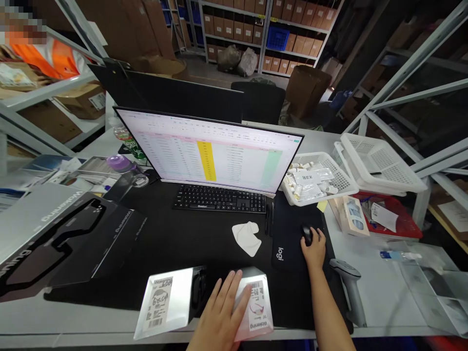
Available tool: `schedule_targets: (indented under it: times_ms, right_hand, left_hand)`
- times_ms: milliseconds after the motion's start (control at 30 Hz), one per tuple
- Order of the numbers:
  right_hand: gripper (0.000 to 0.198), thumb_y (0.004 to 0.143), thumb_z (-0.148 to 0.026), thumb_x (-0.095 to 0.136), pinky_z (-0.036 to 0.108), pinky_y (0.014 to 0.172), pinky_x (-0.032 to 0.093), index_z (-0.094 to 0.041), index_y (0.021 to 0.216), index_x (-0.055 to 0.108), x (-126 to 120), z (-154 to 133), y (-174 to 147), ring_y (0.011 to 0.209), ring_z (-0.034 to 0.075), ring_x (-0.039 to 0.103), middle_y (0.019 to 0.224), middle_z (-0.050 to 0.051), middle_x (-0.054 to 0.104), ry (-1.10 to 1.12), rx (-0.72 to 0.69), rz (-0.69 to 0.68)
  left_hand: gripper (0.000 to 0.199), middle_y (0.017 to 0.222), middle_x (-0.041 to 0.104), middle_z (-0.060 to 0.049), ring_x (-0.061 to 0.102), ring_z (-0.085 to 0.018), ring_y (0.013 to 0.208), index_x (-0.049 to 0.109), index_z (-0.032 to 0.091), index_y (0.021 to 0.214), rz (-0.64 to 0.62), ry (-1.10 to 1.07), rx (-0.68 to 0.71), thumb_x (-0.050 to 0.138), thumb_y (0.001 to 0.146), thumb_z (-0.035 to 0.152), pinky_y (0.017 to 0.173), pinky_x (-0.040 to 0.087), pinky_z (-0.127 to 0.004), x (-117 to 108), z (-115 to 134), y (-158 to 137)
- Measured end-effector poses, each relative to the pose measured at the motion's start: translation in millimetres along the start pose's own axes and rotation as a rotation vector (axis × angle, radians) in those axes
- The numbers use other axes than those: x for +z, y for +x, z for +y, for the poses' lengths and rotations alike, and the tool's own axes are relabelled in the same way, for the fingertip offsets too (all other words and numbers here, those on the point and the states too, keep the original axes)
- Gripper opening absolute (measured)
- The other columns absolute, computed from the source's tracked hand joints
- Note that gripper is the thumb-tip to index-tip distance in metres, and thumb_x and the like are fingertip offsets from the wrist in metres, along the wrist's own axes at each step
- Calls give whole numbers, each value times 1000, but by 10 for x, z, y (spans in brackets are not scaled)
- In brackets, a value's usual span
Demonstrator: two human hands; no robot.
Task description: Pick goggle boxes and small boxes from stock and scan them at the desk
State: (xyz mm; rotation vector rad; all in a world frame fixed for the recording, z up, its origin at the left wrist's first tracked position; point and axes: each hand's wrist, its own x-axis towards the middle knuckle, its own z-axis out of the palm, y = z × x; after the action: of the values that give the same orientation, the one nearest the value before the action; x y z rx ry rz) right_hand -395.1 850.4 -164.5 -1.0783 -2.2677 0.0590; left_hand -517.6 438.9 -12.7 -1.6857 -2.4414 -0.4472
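Note:
My left hand lies flat with its fingers stretched out over the left part of a silver-pink box, whose label shows pink-framed glasses. My right hand is curled over a black computer mouse on a black mouse pad. Left of my left hand lies a second silver box with a glasses label and a dark side. A crumpled white cloth rests on the desk mat above the boxes. Beyond it are a black keyboard and a monitor showing a spreadsheet.
A grey barcode scanner stands right of my forearm. A white basket holds small packets and bottles. Large printed boxes and a purple-lidded bottle are at left. A person in an orange vest is at upper left.

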Motion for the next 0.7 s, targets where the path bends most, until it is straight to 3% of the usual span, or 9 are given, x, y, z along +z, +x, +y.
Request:
schedule_targets:
  times_ms: [133, 233, 267, 333, 500, 633, 700]
  right_hand:
    - [55, 92, -44, 61, 63, 107, 46, -11, 136, 59, -52, -269, 25, 132, 43, 52, 144, 26, 54, -26, -74, 84]
    - [40, 97, -30, 51, 59, 108, 46, -14, 130, 65, 22, -782, 91, 128, 39, 55, 140, 21, 59, 81, -237, -91]
    - [38, 97, -24, 48, 57, 106, 48, -12, 127, 67, 75, -991, 127, 124, 37, 57, 137, 20, 60, 165, -315, -213]
    - [38, 96, -20, 48, 50, 108, 49, -15, 127, 70, 207, -1404, 221, 126, 33, 57, 137, 17, 61, 209, -381, -307]
    - [45, 99, -23, 52, 60, 117, 38, -17, 142, 63, 506, -2072, 471, 140, 36, 44, 151, 19, 52, 262, -338, -441]
    - [35, 100, -26, 54, 64, 119, 34, -17, 130, 70, 593, -2284, 573, 144, 38, 40, 150, 19, 54, 258, -311, -471]
    - [33, 101, -28, 53, 64, 121, 32, -17, 125, 72, 559, -2337, 577, 146, 39, 38, 151, 19, 54, 259, -289, -481]
  left_hand:
    - [104, 170, 31, -17, 20, -36, 158, 30, 19, 164, 8, 36, 79, 71, 81, 65, 129, 11, -48, -13, -40, -16]
    - [101, 169, 35, -16, 24, -35, 157, 31, 19, 164, 17, 0, 64, 73, 81, 59, 129, 15, -47, -40, -32, -15]
    - [101, 168, 37, -15, 25, -35, 157, 30, 20, 164, 11, -12, 45, 74, 81, 56, 128, 17, -47, -47, -22, -13]
    - [101, 166, 40, -15, 26, -34, 157, 27, 21, 165, -10, -25, 13, 75, 82, 54, 128, 20, -47, -53, -2, -12]
    - [98, 162, 44, -18, 25, -36, 157, 30, 18, 163, -6, -5, 38, 74, 82, 51, 127, 21, -48, -31, 6, -27]
    - [93, 159, 45, -19, 28, -37, 155, 35, 17, 161, -6, 104, 84, 69, 74, 24, 124, 27, -48, -39, -22, -27]
    - [89, 159, 45, -19, 29, -38, 155, 38, 16, 159, 9, 130, 91, 67, 75, 23, 123, 29, -49, -47, -41, -26]
